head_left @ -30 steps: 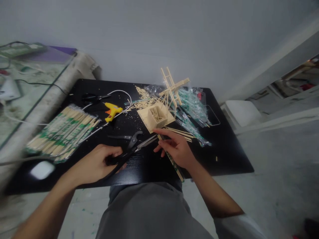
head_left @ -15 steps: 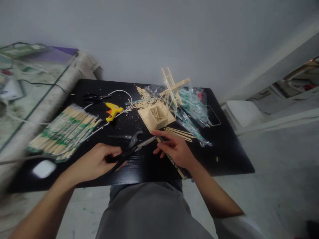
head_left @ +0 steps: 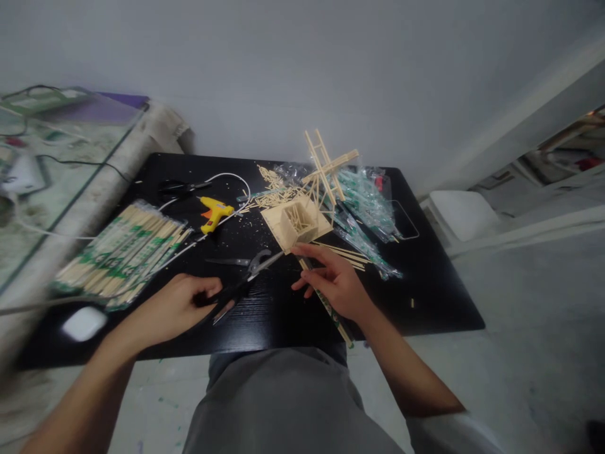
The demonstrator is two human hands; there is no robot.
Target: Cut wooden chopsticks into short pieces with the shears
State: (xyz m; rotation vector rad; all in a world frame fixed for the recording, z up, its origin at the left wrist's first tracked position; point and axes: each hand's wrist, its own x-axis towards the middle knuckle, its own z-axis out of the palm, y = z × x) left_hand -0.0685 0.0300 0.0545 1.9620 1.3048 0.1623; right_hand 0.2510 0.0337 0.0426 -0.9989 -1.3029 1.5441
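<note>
My left hand (head_left: 189,299) is closed around the black handles of a pair of scissors (head_left: 267,265). Their blades point toward my right hand (head_left: 331,277), the tips close to its fingertips. Between the fingers of that hand is a pair of chopsticks in a green-printed wrapper (head_left: 333,313), slanting down toward the table's front edge. Just beyond stands a model made of wooden sticks (head_left: 297,221), with a box on a square base and a crossed, windmill-like frame (head_left: 326,164). A grey-handled cutting tool (head_left: 229,261) lies behind the scissors, partly covered by them.
On the black table (head_left: 444,290) a bundle of wrapped chopsticks (head_left: 125,252) lies left, near a yellow glue gun (head_left: 215,213) with a white cord. Short stick pieces (head_left: 274,195) lie behind the model, plastic wrappers (head_left: 368,202) to its right. A white case (head_left: 85,323) sits front left.
The scissors have shifted slightly left and away from me, and their tips now lie nearer the model's base. My right hand keeps its grip on the wrapped chopsticks, almost unmoved.
</note>
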